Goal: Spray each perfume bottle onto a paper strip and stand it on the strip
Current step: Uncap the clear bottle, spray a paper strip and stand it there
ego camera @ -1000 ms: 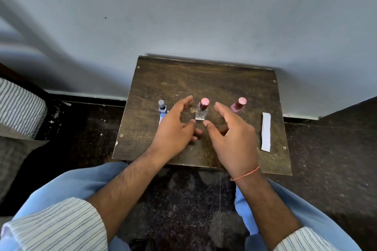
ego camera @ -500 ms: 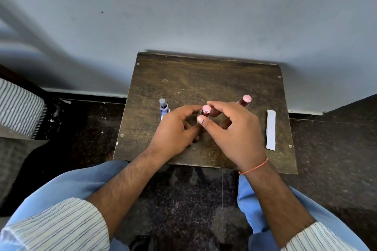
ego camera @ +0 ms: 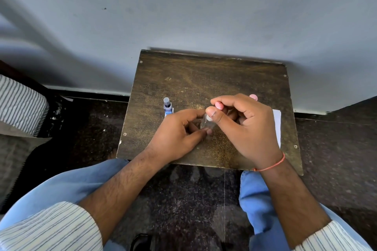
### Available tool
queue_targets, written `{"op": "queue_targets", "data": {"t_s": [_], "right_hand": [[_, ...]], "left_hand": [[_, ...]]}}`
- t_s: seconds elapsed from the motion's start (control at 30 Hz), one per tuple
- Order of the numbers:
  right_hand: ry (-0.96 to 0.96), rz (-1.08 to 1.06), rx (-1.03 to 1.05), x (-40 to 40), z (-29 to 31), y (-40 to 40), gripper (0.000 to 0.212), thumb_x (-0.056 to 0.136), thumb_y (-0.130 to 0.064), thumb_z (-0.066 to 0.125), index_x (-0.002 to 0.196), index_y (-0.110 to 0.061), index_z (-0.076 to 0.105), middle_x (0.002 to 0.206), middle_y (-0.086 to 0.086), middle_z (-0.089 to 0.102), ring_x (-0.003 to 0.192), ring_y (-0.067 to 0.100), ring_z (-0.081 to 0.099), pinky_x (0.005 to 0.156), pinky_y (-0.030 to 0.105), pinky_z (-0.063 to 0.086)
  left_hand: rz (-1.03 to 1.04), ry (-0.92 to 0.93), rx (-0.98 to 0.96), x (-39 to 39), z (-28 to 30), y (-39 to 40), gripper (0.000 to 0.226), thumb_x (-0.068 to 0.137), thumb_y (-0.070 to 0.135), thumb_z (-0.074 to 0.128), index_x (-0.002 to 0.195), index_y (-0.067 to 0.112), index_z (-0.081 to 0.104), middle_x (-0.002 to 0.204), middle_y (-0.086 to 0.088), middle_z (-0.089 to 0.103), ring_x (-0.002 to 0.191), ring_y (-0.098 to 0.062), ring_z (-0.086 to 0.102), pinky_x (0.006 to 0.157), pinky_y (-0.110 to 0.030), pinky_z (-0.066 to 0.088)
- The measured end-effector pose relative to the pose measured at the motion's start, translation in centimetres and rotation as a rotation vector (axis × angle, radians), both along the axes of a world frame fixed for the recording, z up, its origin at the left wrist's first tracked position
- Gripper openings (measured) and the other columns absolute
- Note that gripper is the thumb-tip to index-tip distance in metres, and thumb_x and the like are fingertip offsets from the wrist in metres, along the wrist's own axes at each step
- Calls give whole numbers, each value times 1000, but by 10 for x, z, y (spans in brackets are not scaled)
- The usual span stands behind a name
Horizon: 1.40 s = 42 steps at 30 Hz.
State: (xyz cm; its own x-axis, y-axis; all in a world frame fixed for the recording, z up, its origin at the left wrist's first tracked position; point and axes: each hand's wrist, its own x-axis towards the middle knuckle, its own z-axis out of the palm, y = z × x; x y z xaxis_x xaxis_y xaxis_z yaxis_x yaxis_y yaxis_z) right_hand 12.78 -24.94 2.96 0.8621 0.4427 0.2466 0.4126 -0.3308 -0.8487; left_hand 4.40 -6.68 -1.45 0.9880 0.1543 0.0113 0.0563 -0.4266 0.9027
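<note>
Left hand [ego camera: 179,136] holds clear bottle [ego camera: 206,123] (right hand [ego camera: 244,126] pinches pink cap [ego camera: 219,105])

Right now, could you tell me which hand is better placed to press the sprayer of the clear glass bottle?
The right hand, probably: its fingers pinch the pink cap just above the clear glass bottle, while the left hand grips that bottle's body and steadies it.

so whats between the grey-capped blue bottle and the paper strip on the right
In the head view, between the blue bottle and the paper strip: both hands, left hand gripping the clear bottle, right hand pinching its pink cap.
</note>
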Motion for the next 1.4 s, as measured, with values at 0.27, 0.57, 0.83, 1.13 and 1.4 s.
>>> {"op": "queue_targets", "data": {"t_s": [0.27,0.57,0.83,1.13,1.4], "right_hand": [[336,7,342,4,8,-3,14,94,-25,81,108,-21,79,93,12,81,55,20,62,48,27,49],[428,66,476,0,6,5,37,97,-14,78,131,-29,72,113,13,72,81,23,74,57,32,60],[307,-43,333,-9,-6,26,18,103,-18,74,118,-26,75,110,2,82,93,25,82,70,46,69],[-36,-217,-164,-7,-28,48,12,91,-25,87,99,-25,79,96,-19,79,61,6,63,71,32,58],[12,-268,-204,4,-42,67,14,92,-12,82,100,-17,73,89,-14,72,88,0,69,95,41,57]], "left_hand": [[42,17,-2,-1,-3,1,35,90,25,90,123,29,78,79,30,75,55,5,65,56,-15,50],[9,-3,-20,-13,1,7,32,89,20,91,118,28,80,82,33,75,56,6,67,55,-10,48],[-47,-18,51,-22,8,26,40,86,33,91,125,30,80,81,18,78,68,-8,75,61,-22,58],[-64,-54,96,-21,15,40,48,82,42,88,128,46,72,85,32,76,70,-6,74,67,-15,56],[-77,-42,101,-17,15,41,43,83,46,83,125,48,74,93,19,81,69,-8,73,71,-33,61]]}}
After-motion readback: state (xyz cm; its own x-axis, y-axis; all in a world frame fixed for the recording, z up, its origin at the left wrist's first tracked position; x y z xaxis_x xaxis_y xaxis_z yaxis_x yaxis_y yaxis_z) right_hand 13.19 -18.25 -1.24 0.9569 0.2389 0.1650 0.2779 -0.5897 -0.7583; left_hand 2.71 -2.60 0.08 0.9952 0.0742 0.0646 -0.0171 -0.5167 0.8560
